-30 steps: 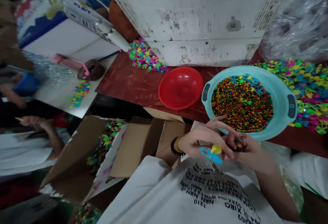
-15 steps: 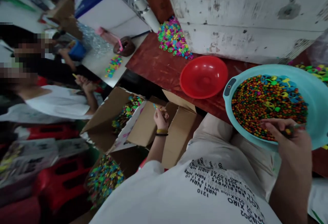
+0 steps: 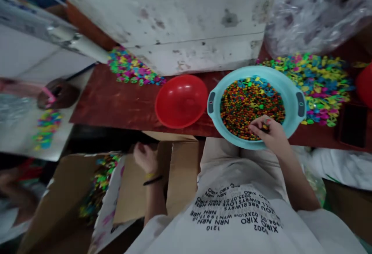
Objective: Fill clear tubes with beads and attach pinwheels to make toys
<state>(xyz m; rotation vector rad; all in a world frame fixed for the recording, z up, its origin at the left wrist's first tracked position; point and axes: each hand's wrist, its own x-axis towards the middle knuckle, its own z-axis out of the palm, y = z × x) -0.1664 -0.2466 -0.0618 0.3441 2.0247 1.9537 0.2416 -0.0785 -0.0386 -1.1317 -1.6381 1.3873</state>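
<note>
Turquoise plastic basin full of multicoloured beads sits on a red-brown board. Over its near side, the right hand, much the closer, pinches a small dark piece between its fingertips; the piece's long axis cannot be told. The left hand, fingers loosely curled, stays above a cardboard box, the yellow sliver it pinched earlier no longer showing.

The head camera looks down from the person's head, over the white T-shirt, close above the teal plastic basin.
</note>
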